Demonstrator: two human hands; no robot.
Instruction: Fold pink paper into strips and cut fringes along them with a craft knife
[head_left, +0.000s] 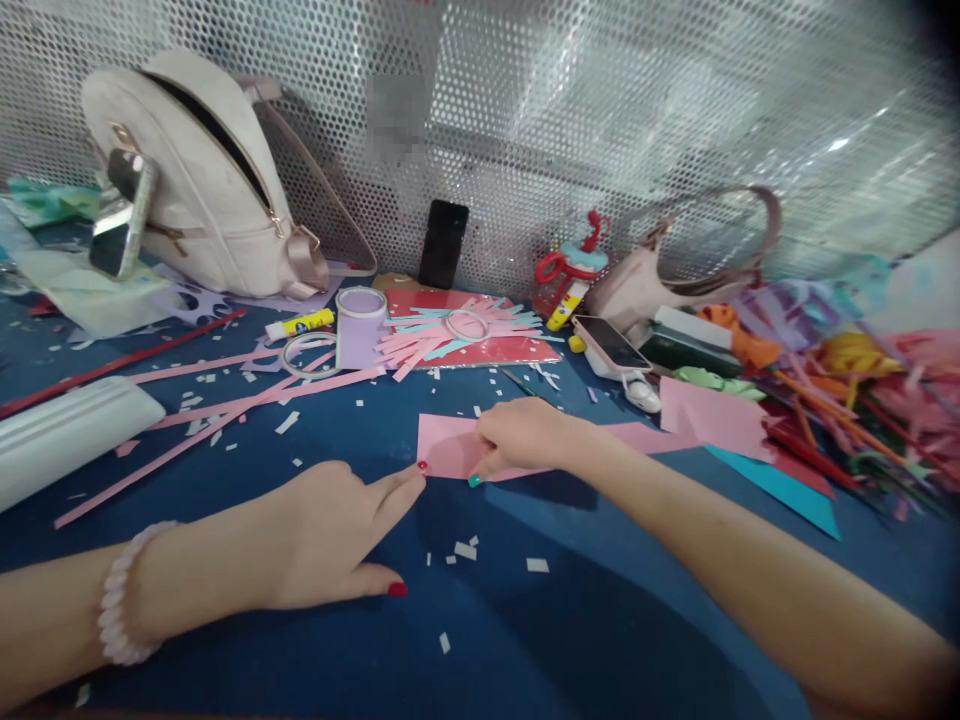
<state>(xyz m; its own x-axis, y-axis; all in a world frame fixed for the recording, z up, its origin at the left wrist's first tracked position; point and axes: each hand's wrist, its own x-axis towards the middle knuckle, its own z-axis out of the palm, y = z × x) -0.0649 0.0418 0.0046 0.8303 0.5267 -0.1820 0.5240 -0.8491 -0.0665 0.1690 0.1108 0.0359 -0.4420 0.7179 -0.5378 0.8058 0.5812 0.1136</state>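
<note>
A pink paper strip (pixel 444 446) lies flat on the blue table, its left end square and its right part running out beneath my right forearm. My left hand (pixel 315 535), with a beaded bracelet at the wrist, has its index finger stretched to the lower left corner of the strip and its thumb held apart. My right hand (pixel 525 435) rests on the strip with curled fingers, the thumb at the paper's lower edge. Its fingertips are partly hidden. Behind both hands, a fringed pink and blue paper piece (pixel 465 325) lies on a red sheet (pixel 510 349).
A tape roll (pixel 361 330) and a yellow glue stick (pixel 301 324) lie behind my left hand. Farther back are a backpack (pixel 217 190), an upright phone (pixel 444 243) and a handbag (pixel 637 280). Coloured paper (pixel 862 350) heaps at right; white scraps (pixel 465 550) dot the table.
</note>
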